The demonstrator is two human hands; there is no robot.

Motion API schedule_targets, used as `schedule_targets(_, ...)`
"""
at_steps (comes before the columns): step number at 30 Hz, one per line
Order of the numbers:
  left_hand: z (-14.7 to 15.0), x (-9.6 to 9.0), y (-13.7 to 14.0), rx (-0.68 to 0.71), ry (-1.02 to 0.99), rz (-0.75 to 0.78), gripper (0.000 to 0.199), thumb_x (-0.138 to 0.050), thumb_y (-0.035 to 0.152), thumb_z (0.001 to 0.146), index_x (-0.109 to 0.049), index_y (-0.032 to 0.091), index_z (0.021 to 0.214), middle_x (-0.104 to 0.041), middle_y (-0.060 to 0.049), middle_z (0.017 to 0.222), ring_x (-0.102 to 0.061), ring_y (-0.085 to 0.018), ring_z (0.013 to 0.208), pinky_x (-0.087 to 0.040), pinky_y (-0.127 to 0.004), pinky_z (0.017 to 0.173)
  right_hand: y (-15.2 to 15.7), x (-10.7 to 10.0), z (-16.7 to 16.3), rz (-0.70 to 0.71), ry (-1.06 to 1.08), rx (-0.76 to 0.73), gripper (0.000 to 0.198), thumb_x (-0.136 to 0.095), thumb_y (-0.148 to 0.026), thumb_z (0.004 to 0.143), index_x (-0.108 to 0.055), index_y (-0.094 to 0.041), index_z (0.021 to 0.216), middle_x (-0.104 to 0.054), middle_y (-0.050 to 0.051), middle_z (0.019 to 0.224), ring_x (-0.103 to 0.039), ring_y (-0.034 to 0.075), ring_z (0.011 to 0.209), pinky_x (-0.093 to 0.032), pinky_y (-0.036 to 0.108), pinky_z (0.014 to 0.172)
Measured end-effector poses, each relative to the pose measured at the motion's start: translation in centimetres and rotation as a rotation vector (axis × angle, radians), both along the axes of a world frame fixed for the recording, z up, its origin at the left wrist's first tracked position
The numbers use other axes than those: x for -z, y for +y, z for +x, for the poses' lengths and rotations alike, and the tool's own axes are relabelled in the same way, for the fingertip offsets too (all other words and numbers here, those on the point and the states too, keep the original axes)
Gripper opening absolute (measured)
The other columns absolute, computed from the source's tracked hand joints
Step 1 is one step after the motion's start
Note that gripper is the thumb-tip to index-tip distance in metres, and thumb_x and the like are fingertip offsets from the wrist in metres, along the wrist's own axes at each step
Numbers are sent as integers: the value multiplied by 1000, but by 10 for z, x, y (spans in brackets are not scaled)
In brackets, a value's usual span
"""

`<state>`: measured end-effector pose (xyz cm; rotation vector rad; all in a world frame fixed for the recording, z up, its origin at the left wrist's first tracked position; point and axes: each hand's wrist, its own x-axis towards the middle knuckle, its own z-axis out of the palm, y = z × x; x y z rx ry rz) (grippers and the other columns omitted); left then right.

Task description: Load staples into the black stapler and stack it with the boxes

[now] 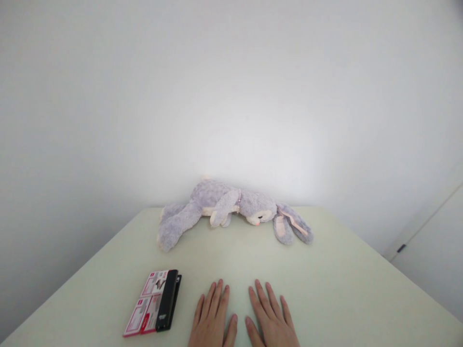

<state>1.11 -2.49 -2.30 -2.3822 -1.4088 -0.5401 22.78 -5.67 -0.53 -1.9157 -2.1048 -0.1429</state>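
Resting palm down on the pale green tabletop [340,289], the left hand [210,318] and the right hand [273,320] lie flat with fingers slightly spread, a gap between the thumbs and nothing held in either. Both are cut off by the bottom of the view. The left edge of the top slants down toward the lower left corner, the right edge toward the lower right, and the far edge meets the white wall [231,106]. A stretch of surface runs from the fingertips to the lilac plush rabbit [213,197], and a wider one from the right hand to the right edge. The rabbit lies on its side along the far edge, ears toward the right, feet toward the left, with a beaded necklace [239,201] round its neck. Beyond the right edge, a small black fitting [401,248] shows on a white panel [436,274].

Near the left hand, but not touching it, a black stapler [166,300] lies beside pink-and-white printed packs [143,304]. The upper print carries a picture of a dark tool; the lower has a red block. Small pale lettering marks the stapler's near end. All this writing is too small to read.
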Motion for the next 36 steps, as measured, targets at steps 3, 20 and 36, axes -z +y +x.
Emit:
schedule_targets(3, -1, 0, 0, 2, -10, 0, 61, -46, 45, 101, -33, 28, 158, -37, -3, 162, -47, -26, 144, -48, -45, 109, -1, 2, -7, 18, -27, 32, 60, -47, -55, 96, -41, -37, 153, -28, -4, 161, -36, 35, 148, -35, 62, 118)
schedule_targets(20, 2, -5, -2, -23, -16, -68, 60, -44, 43, 101, -32, 28, 158, -36, -3, 162, -46, -26, 145, -48, -44, 112, -2, -4, -7, 15, -3, 32, 59, -48, -55, 96, -43, -37, 152, -32, -2, 161, -37, 34, 148, -34, 61, 119)
schedule_targets(36, 0, -2, 0, 4, -71, -47, 61, -48, 43, 100, -33, 30, 158, -39, -2, 162, -47, -26, 144, -45, -43, 112, -3, -11, -9, -3, 15, 40, 58, -50, -53, 95, -48, -36, 150, -37, -2, 159, -40, 35, 147, -33, 60, 119)
